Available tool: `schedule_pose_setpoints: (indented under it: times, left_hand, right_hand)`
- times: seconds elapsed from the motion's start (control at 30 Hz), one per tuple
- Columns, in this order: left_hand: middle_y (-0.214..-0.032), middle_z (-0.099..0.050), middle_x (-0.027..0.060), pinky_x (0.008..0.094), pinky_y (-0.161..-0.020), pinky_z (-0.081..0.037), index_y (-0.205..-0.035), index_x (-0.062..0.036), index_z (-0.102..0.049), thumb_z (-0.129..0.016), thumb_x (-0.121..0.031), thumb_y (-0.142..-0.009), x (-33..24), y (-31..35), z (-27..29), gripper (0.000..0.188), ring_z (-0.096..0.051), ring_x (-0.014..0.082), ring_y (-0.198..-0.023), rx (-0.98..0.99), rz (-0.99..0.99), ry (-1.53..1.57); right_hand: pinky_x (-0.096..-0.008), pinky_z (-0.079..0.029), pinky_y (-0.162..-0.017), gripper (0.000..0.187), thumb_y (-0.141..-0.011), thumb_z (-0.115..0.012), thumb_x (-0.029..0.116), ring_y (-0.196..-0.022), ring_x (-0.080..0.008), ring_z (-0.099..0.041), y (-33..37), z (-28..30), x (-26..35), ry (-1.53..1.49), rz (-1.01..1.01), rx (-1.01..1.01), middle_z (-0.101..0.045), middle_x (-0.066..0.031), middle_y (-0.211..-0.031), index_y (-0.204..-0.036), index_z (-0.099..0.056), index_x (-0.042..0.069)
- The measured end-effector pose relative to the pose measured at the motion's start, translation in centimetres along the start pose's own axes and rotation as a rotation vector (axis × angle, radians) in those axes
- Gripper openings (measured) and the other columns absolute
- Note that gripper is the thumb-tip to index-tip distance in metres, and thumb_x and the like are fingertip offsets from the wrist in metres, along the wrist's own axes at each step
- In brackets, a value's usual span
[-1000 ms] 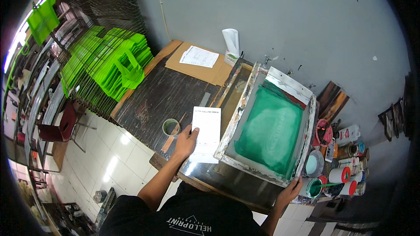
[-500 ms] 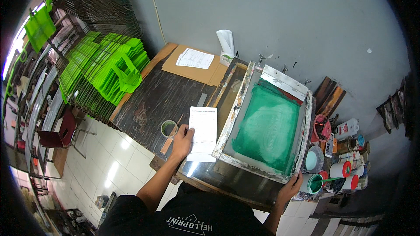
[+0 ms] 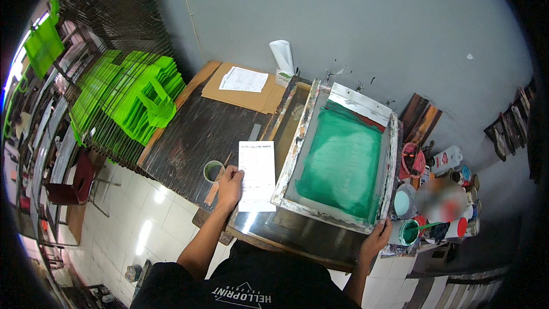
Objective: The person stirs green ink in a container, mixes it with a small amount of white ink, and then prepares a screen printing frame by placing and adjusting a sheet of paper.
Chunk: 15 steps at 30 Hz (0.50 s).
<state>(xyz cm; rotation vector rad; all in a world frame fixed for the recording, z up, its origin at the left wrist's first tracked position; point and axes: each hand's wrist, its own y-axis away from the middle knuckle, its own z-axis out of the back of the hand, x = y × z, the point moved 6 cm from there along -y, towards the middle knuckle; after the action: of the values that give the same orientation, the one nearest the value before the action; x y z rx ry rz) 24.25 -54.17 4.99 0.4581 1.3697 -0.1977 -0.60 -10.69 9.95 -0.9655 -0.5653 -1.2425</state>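
Note:
A white printed sheet of paper (image 3: 257, 180) is by the near edge of the table, its left edge pinched in my left hand (image 3: 230, 187). A roll of tape (image 3: 214, 171) is just left of that hand. To the right, a screen-printing frame (image 3: 289, 166) with worn, paint-stained white wood slants across the table. Its mesh (image 3: 340, 163) is covered in green, with a white strip at the far end. My right hand (image 3: 377, 237) grips the frame's near right corner, its fingers partly hidden beneath.
Cardboard (image 3: 213, 88) with another paper on it lies at the back of the table. Bright green bags (image 3: 140, 94) fill a wire rack at left. Paint containers, among them a green-stained bucket (image 3: 409, 232), crowd the right; part of that area is blurred. A grey wall rises behind.
The whole view has shifted slightly, so most things sit a little further left. Both hands keep their hold on the paper and the frame.

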Motion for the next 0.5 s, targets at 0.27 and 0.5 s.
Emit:
schedule_pose_setpoints:
  times: [0.27, 0.5]
  left_hand:
    - [-0.086, -0.061, 0.0041, 0.0266, -0.072, -0.043, -0.096, 0.0021, -0.062, -0.061, -0.008, -0.097, 0.7, -0.4, 0.4, 0.01, -0.054, 0.011, -0.08, -0.029, -0.05, 0.101]
    - [-0.085, -0.064, 0.0043, 0.0262, -0.07, -0.044, -0.096, 0.003, -0.064, -0.064, -0.009, -0.097, 0.3, -0.2, 0.6, 0.012, -0.055, 0.0103, -0.077, -0.027, -0.032, 0.089]
  right_hand:
    - [-0.0465, -0.041, -0.104, 0.039, -0.107, -0.049, 0.024, -0.118, -0.0398, -0.057, -0.3, -0.1, -0.8, 0.013, 0.032, -0.008, -0.061, -0.0256, -0.126, -0.129, -0.058, -0.007]
    - [-0.0477, -0.041, -0.103, 0.038, -0.105, -0.051, 0.024, -0.116, -0.0405, -0.058, 0.1, 0.1, 0.1, 0.036, 0.02, -0.052, -0.063, -0.0257, -0.123, -0.127, -0.059, -0.006]
